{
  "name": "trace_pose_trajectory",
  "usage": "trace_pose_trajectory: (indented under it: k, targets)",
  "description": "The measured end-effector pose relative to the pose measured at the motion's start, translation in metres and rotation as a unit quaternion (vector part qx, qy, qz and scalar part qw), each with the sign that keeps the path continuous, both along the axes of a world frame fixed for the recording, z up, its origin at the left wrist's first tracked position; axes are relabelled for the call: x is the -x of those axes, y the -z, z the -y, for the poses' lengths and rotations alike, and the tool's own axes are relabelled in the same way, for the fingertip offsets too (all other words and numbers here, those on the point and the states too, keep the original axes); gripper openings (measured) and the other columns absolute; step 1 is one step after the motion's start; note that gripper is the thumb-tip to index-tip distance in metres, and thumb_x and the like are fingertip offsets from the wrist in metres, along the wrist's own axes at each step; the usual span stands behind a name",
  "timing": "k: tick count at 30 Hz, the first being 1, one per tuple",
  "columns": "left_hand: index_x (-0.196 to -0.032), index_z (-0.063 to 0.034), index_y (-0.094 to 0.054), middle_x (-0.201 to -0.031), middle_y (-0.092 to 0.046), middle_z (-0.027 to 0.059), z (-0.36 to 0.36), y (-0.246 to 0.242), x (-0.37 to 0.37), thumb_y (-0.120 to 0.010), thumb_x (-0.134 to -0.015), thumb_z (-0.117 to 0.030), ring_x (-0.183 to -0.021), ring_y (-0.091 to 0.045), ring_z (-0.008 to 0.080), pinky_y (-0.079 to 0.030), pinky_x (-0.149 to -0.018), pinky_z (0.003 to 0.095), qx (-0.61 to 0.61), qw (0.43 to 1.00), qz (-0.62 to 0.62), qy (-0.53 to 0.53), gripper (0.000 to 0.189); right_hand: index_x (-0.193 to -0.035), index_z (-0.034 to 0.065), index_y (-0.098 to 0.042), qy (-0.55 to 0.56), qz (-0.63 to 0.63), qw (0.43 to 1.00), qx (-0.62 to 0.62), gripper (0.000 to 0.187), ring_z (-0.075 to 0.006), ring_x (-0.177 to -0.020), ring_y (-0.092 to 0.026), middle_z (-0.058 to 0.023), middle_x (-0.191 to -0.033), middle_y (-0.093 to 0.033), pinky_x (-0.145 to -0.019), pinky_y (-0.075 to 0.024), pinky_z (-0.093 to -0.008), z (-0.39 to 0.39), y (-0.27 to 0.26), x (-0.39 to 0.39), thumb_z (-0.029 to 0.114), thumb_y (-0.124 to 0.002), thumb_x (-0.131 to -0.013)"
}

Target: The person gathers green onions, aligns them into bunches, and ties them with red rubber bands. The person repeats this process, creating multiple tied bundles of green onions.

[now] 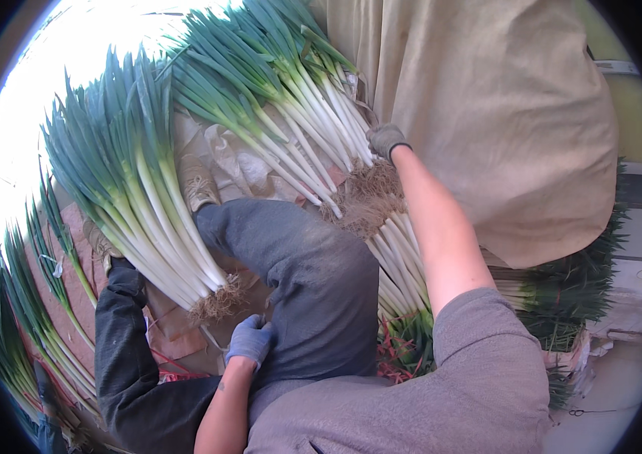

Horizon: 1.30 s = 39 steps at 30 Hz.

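My right hand (pixel 387 141), in a grey-brown work glove, is at the white stems just above the roots of a pile of long green onions (pixel 321 119); its fingers are curled and partly hidden, so its hold cannot be told. My left hand (pixel 250 339), in a blue-grey glove, rests by my bent thigh, fingers curled, with nothing clearly seen in it. A thick bundle of long green onions (pixel 156 215) lies across my lower legs, roots towards me. More onions (pixel 397 261) lie root to root with the pile, beside my knee.
A beige cloth (pixel 485 113) covers a heap at the upper right, with stacked green leaves (pixel 576 289) beneath its edge. Further onions (pixel 43 335) lie at the far left. Red ties (pixel 403 354) are near my knee. Sheeting (pixel 176 335) lies beneath my legs.
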<state>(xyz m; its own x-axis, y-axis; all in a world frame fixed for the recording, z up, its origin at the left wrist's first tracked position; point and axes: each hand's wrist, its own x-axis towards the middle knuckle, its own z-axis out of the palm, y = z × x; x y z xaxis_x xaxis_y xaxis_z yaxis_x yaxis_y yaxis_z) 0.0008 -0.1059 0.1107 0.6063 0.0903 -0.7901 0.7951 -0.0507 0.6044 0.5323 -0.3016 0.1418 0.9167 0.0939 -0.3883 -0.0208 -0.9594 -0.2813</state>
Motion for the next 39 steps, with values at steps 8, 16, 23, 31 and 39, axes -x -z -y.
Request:
trace_pose_trajectory:
  k: [8,16,23,31,39]
  targets:
    - [-0.088,-0.0019,-0.068,-0.074,-0.065,0.0027,-0.015,-0.035,-0.004,-0.068,-0.091,-0.015,-0.067,-0.054,0.0075,-0.048,-0.062,0.0282,0.09,0.981,-0.068,-0.157,0.013,-0.119,0.0092,-0.068,-0.005,-0.001,1.0,0.025,0.041,-0.0363,-0.11,-0.064,-0.0204,-0.117,-0.068,-0.098,-0.0501,-0.0403,0.026,0.091,0.049,0.023,-0.066,-0.081]
    - [-0.098,0.0004,-0.067,-0.082,-0.067,0.0044,-0.013,-0.022,-0.019,-0.065,-0.094,-0.015,-0.073,-0.057,0.0104,-0.049,-0.068,0.0289,0.084,0.978,-0.076,-0.173,0.016,-0.114,0.0048,-0.065,-0.04,0.12,0.973,0.194,0.043,-0.0353,-0.116,-0.061,-0.0184,-0.119,-0.064,-0.098,-0.0506,-0.0471,-0.033,0.114,0.054,0.032,-0.074,-0.083]
    - [-0.097,-0.0012,-0.069,-0.084,-0.067,0.0009,-0.015,-0.025,-0.016,-0.065,-0.094,-0.014,-0.077,-0.058,0.0092,-0.049,-0.071,0.0255,0.095,0.967,-0.077,-0.223,0.014,-0.114,0.0035,-0.066,-0.027,0.099,0.967,0.234,0.045,-0.035,-0.114,-0.062,-0.0179,-0.118,-0.065,-0.098,-0.0508,-0.0429,-0.045,0.104,0.045,0.034,-0.075,-0.082]
    - [-0.105,-0.003,-0.066,-0.086,-0.064,0.0009,-0.04,-0.066,-0.045,-0.059,-0.097,-0.007,-0.076,-0.057,0.0082,-0.048,-0.07,0.0216,0.087,0.933,0.087,-0.338,0.012,-0.12,-0.0066,-0.06,-0.023,-0.213,0.951,-0.221,0.032,-0.0204,-0.086,-0.069,-0.016,-0.1,-0.071,-0.076,-0.0567,-0.0333,0.003,0.005,0.074,0.014,-0.061,-0.095]
    - [-0.131,0.001,-0.053,-0.108,-0.064,0.0105,-0.035,-0.173,-0.155,-0.059,-0.097,-0.018,-0.095,-0.063,0.016,-0.052,-0.082,0.0287,0.066,0.923,0.286,-0.248,0.04,-0.122,-0.007,-0.055,0.138,-0.412,0.694,-0.574,0.037,-0.0154,-0.067,-0.065,-0.0085,-0.088,-0.065,-0.062,-0.0576,-0.0245,0.011,-0.124,0.171,0.021,-0.06,-0.098]
